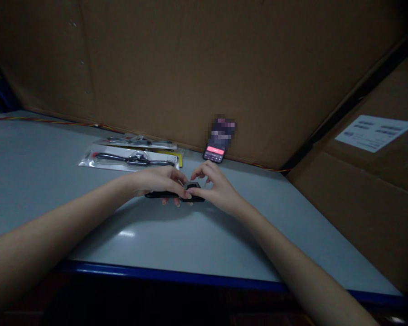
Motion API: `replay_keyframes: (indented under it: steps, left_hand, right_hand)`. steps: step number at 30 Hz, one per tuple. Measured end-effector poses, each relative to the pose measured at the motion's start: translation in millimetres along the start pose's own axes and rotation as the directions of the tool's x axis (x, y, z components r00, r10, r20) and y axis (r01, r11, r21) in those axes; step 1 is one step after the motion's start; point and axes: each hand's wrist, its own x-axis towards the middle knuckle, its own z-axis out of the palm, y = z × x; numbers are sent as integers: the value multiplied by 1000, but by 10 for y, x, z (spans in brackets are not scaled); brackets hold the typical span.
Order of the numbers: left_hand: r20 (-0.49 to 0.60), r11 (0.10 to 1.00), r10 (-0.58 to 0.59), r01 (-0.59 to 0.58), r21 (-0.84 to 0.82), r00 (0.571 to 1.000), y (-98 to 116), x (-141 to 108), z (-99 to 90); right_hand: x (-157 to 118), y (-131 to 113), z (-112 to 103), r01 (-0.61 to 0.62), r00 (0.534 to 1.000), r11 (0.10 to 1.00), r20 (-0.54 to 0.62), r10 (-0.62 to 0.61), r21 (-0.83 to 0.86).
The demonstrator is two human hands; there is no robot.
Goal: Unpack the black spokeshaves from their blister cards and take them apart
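A dark, handled object (193, 198) is held just above the table, its kind not clear. It has a slim black handle toward the left and a wider, flat grey-and-black head at the right. My left hand (161, 180) is closed around the handle, with the thumb on top and fingertips showing underneath. On the head rests the thumb of my right hand (215, 184), whose other fingers curl over its far side. Part of the object is hidden by both hands.
Behind my left hand lie clear plastic packages (122, 158) with black cabled items on card. A lit phone (217, 145) leans against the brown cardboard wall (163, 68). Twisted red-yellow wire (54, 121) runs along the back of the grey table (149, 244). A white label (374, 131) is at right.
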Motion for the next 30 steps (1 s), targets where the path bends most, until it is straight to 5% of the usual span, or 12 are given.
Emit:
replay_keyframes:
  steps: [8, 11, 14, 17, 22, 30]
  left_hand:
    - [-14, 1000, -15, 16, 23, 1000, -50, 50, 4]
    - [-40, 998, -64, 65, 27, 997, -39, 40, 0]
    - [-95, 993, -113, 115, 16, 989, -10, 16, 0]
    - [-113, 989, -148, 148, -6, 983, 11, 4, 2]
    - [-132, 985, -175, 172, -31, 976, 6, 18, -3]
    - [-116, 981, -177, 166, -99, 977, -6, 16, -11]
  right_hand:
    - [22, -23, -32, -304, 946, 921, 189, 263, 243]
    - [70, 218, -143, -338, 941, 876, 123, 315, 344]
    - [61, 595, -221, -325, 933, 941, -129, 336, 96]
    - [-1, 879, -209, -360, 922, 924, -202, 331, -132]
    - [-36, 914, -87, -300, 954, 877, -111, 279, -375]
    - [21, 753, -150, -156, 988, 894, -56, 147, -419]
